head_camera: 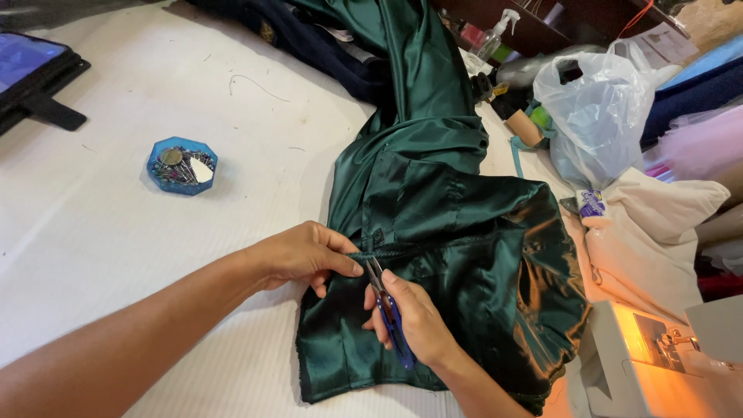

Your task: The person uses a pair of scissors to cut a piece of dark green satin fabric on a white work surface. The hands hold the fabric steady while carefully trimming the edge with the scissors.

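A dark green satin garment (449, 232) lies spread on a white table (116, 232), its long part trailing up to the back. My left hand (302, 255) pinches a gathered seam of the green fabric near its left side. My right hand (414, 317) holds small blue-handled thread snips (387, 306), their metal tips pointing up at the seam right beside my left thumb.
A blue octagonal pin box (183, 165) sits on the table to the left. A black case (35, 77) lies at the far left corner. A clear plastic bag (600, 108), cream cloth (658, 224), a spray bottle (495, 35) and a white sewing machine (658, 364) crowd the right side.
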